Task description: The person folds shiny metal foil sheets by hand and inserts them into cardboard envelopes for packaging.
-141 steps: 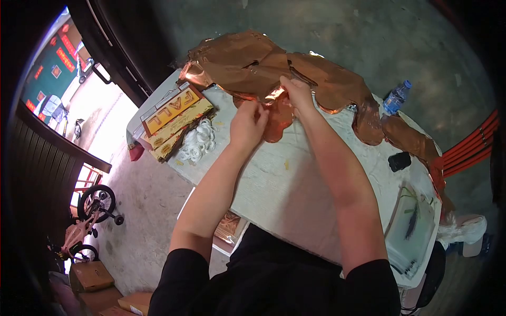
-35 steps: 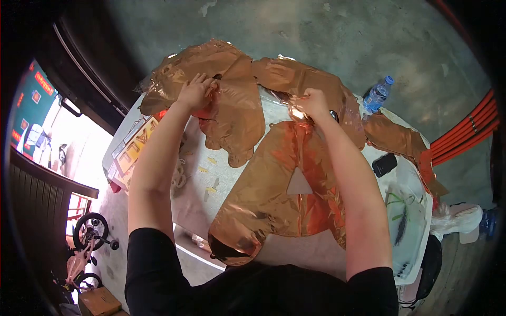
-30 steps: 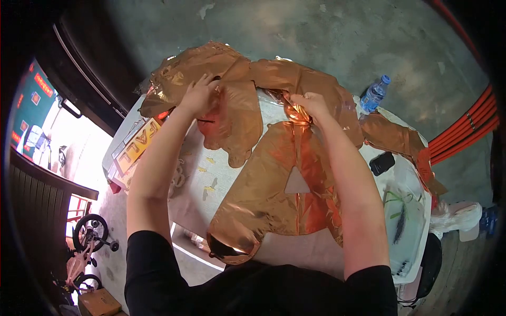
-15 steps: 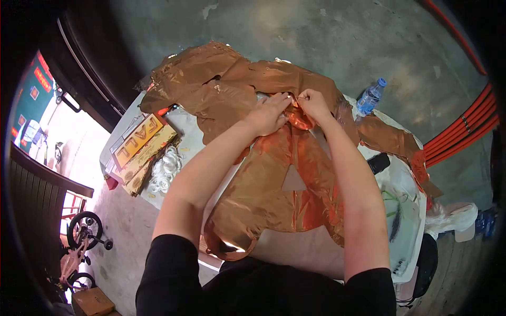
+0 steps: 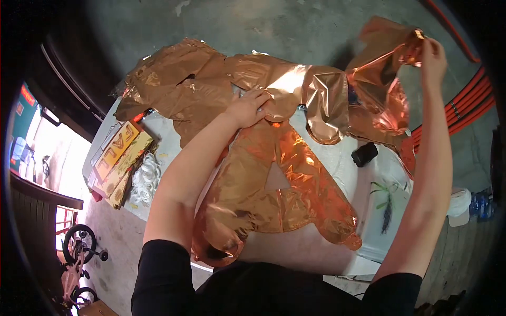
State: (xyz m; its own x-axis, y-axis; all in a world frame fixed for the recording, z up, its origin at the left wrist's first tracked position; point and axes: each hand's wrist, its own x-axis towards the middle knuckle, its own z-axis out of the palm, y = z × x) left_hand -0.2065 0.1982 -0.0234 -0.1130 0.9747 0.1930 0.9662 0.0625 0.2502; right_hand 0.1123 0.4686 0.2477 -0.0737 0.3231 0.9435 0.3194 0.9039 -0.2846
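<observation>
A flat copper-coloured foil letter balloon shaped like an A (image 5: 232, 184) lies closest to my body. At its top my left hand (image 5: 249, 109) rests palm down with fingers stretched out, at the edge of another foil balloon (image 5: 284, 87). Far to the right, my right hand (image 5: 433, 66) is closed on the end of a crinkled foil balloon (image 5: 377, 63) and holds it raised off the table. More flat foil (image 5: 179, 79) is spread out at the back left.
On the white table's (image 5: 329, 168) left lie a FALL package (image 5: 118, 150) and curled white ribbon (image 5: 145, 181). A small black object (image 5: 364, 154) and a green tie with dark strands (image 5: 387, 203) lie to the right. Orange pipes (image 5: 458, 105) run along the right; a small bike (image 5: 79, 247) stands left.
My right hand has swung far right and up, drawing the foil balloon out over where the water bottle stood. My left hand has shifted slightly left. The A balloon's right leg now shows fully.
</observation>
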